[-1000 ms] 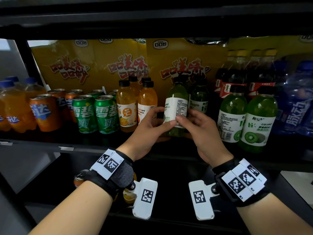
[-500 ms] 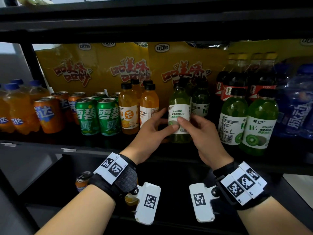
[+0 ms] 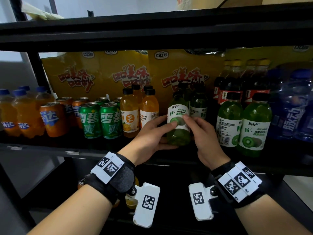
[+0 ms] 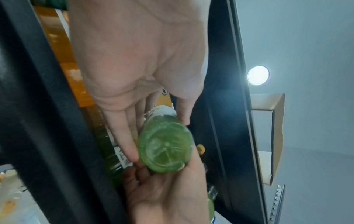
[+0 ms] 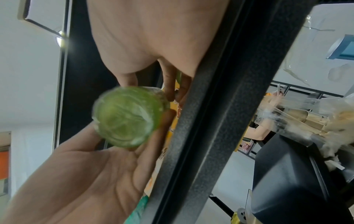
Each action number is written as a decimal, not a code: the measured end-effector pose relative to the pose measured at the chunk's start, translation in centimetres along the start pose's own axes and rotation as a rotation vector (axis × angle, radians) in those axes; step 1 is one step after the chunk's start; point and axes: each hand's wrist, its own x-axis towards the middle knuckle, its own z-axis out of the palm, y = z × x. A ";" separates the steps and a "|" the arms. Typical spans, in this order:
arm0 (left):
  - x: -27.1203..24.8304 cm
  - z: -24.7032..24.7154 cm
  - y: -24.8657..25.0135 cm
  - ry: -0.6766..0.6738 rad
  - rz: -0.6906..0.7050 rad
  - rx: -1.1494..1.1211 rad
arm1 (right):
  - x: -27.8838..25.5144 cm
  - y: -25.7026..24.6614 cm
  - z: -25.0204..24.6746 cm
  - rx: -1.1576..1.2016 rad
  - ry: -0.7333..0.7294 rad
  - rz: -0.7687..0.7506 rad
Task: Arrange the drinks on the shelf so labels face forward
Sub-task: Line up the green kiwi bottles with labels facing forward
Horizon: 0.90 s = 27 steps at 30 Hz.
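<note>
Both hands pinch 1 green kiwi bottle (image 3: 178, 123) just above the shelf (image 3: 50, 150). Left hand (image 3: 153, 133) grips its left side, right hand (image 3: 203, 138) its right; kiwi label faces forward.

Left hand (image 4: 138, 60) fingers wrap green bottle (image 4: 165, 150), its round base facing camera. Right hand (image 4: 168, 192) touches bottle from below. Black shelf frame (image 4: 47, 121) runs alongside.

A black metal shelf (image 3: 105, 150) carries the drinks, all placed here relative to the two green soda cans (image 3: 100, 120) near its front edge. Left of them stand orange cans (image 3: 52, 118) and orange soda bottles (image 3: 20, 114). Right of them come orange juice bottles (image 3: 130, 114), then green kiwi bottles (image 3: 243, 124), cola bottles (image 3: 235, 85) and blue bottles (image 3: 294, 109). Behind them lean yellow snack bags (image 3: 105, 75).
</note>
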 end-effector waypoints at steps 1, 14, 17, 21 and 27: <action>-0.2 0.0 0.3 -0.008 -0.025 -0.016 | 0.0 -0.1 0.0 0.012 -0.019 0.015; -1.0 0.9 1.5 0.080 -0.199 -0.015 | -0.8 -0.5 0.0 -0.068 0.024 -0.073; -1.2 0.5 0.7 0.136 0.009 0.150 | -1.1 -1.2 0.0 -0.082 -0.009 -0.111; -1.4 0.0 -0.1 0.148 0.312 0.354 | -1.8 -2.5 0.6 -0.269 -0.102 -0.286; -1.5 0.3 -0.7 0.293 0.692 0.632 | -3.4 -3.3 0.9 -0.390 -0.216 -0.522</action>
